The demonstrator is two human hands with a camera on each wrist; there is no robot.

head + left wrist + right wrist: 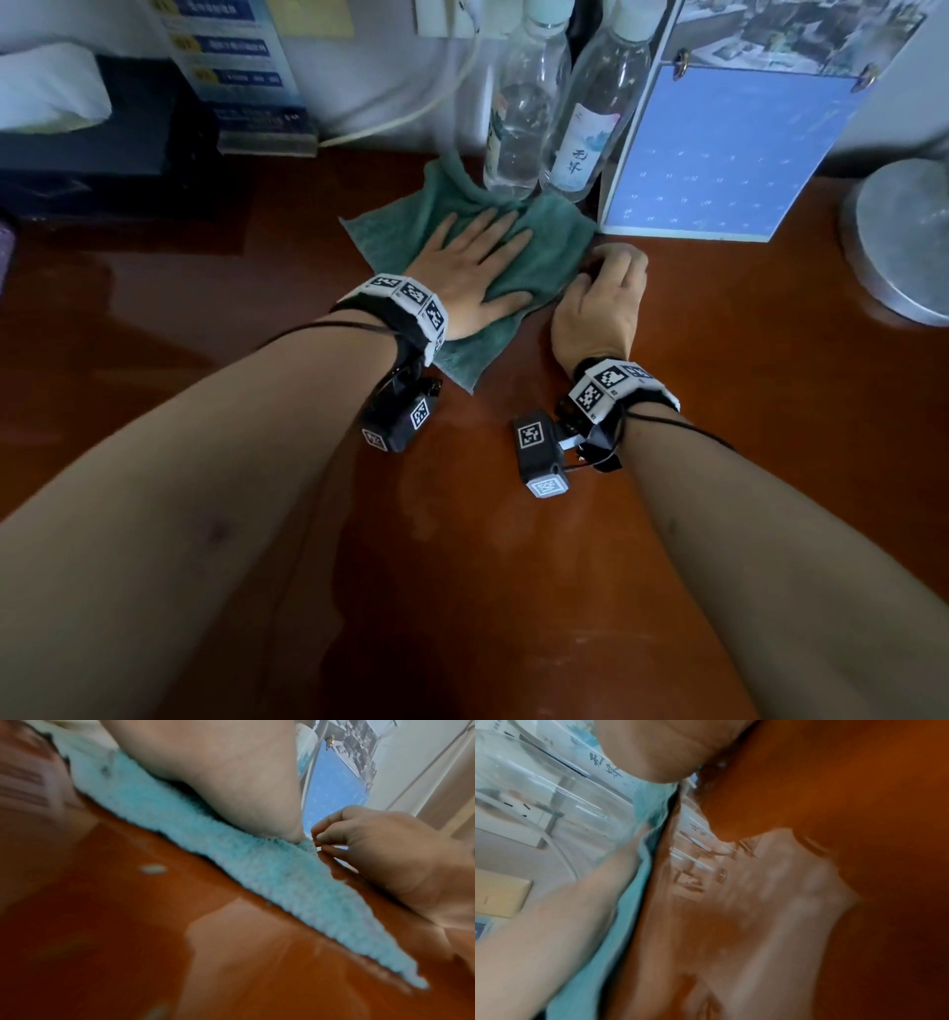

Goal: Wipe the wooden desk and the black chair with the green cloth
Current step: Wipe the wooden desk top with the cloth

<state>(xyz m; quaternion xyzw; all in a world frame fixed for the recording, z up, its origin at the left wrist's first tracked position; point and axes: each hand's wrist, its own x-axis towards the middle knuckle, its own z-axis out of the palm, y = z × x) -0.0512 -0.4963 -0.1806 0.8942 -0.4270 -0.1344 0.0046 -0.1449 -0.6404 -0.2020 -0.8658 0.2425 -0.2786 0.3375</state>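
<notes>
Both forearms fill the bottom of the head view, reaching out over the wooden desk (513, 591). The left hand (472, 272) lies flat, fingers straight and spread, pressing the green cloth (554, 246) onto the desk. The right hand (603, 298), just beside the cloth's right edge, is curled — in the left wrist view its fingertips (325, 836) seem to pinch at that edge, though blur leaves me unsure whether they hold it.

This looks like the desk-wiping step, early on. The next stroke calls for care: two clear bottles (539, 128) stand touching the cloth just beyond the left fingertips, and a blue calendar stand (719, 154) sits beyond the right hand.

The black chair is out of sight — the right wrist view is largely smeared.
</notes>
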